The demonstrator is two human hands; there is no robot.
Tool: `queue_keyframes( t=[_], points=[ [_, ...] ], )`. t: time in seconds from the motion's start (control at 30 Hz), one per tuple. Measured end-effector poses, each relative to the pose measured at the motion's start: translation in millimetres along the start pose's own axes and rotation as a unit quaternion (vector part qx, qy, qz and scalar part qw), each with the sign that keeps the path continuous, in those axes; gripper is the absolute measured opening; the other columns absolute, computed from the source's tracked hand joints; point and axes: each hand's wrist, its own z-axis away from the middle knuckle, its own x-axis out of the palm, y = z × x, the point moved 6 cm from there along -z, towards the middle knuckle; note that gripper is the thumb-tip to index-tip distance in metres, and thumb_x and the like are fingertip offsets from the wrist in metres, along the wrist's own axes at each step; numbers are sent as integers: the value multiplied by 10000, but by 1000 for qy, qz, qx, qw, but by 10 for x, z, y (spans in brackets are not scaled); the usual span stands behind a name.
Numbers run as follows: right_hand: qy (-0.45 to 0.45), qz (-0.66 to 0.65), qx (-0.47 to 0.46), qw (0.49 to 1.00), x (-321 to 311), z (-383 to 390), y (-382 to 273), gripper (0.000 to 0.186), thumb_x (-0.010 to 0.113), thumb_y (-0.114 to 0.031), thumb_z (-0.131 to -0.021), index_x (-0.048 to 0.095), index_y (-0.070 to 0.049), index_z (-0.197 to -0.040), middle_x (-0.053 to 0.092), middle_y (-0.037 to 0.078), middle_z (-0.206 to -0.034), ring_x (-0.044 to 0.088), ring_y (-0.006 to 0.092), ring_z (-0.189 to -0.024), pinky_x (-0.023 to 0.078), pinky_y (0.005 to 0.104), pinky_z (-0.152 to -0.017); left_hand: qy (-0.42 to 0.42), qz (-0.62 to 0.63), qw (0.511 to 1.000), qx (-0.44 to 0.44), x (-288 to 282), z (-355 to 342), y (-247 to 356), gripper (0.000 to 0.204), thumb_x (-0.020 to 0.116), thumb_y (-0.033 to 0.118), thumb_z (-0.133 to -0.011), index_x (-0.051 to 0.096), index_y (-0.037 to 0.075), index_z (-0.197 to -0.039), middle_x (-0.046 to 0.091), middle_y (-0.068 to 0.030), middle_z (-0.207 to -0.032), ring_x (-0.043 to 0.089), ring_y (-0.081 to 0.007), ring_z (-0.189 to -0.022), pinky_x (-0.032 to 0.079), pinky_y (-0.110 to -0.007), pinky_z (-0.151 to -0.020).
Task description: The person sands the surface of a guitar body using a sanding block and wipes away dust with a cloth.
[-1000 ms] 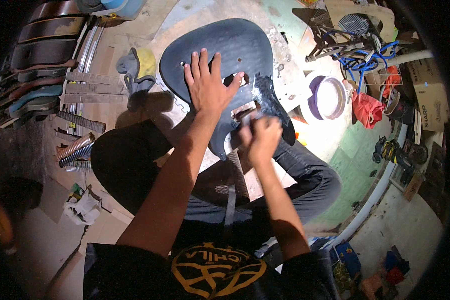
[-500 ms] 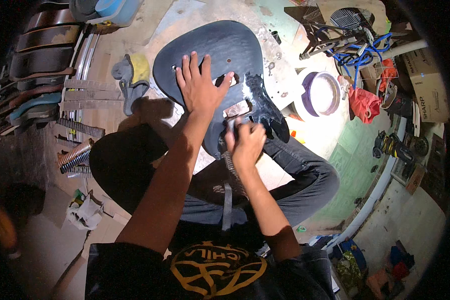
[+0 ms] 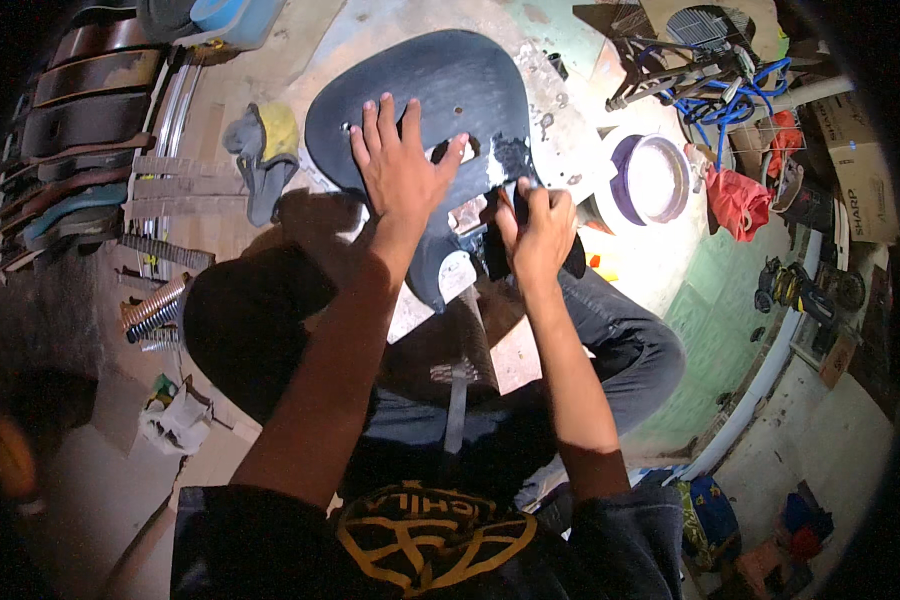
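Note:
A dark grey electric guitar body (image 3: 400,70) with several cutouts lies across my lap and the light board beneath. My left hand (image 3: 395,165) rests flat on it, fingers spread, thumb beside an oval cutout. My right hand (image 3: 540,225) grips a small flat piece (image 3: 510,195), possibly an abrasive pad, against the body right of the rectangular cutout. Glossy black, wet-looking patches (image 3: 510,155) show near that hand. A ribbed strip (image 3: 475,330) lies below the body between my legs.
At right stand a purple-rimmed bowl of whitish liquid (image 3: 660,180), a red bag (image 3: 735,200), blue cables (image 3: 730,100) and cardboard boxes (image 3: 860,190). A grey-yellow cloth (image 3: 260,150) lies left of the body. Stacked dark curved pieces (image 3: 95,100) fill the far left. My crossed legs (image 3: 630,370) frame the work.
My right hand with the small piece has moved up and to the right along the body, uncovering the lower horn. My left hand stays spread on the same spot.

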Motion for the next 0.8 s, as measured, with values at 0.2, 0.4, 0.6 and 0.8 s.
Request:
queue_keyframes(
  t=[0.2,0.4,0.6,0.8],
  points=[
    [-30,-23,-22,999,-142,642,237,421,826,-223,-740,681,-130,-1124,611,155,-1033,576,359,-971,431,479,-802,-8,-7,1000,-10,-41,52,24,748,639,606,-882,563,75,-1405,430,-217,-1531,310,-384,-1473,184,-558,-1207],
    [-46,-3,-29,999,-52,278,-20,445,814,-271,-755,668,-141,-1155,606,160,-1061,574,360,-1012,435,474,-836,9,13,1000,9,-2,113,-82,720,673,579,-871,582,85,-1387,449,-221,-1512,355,-397,-1447,202,-573,-1198],
    [-196,3,60,979,-796,1084,337,449,823,-199,-715,643,-104,-1115,597,163,-982,595,383,-982,457,484,-824,45,130,986,-94,-583,-524,-843,549,701,449,-913,636,28,-1260,642,-230,-1236,582,-394,-1188,436,-458,-1032],
    [-1,-253,198,947,-1133,1232,691,380,794,-112,-787,605,49,-1074,662,222,-1105,647,352,-1060,483,407,-950,-74,-7,988,-137,-330,-253,-2155,569,737,298,-828,611,77,-1336,646,-224,-1246,567,-415,-1221,456,-460,-1043]
  ],
)
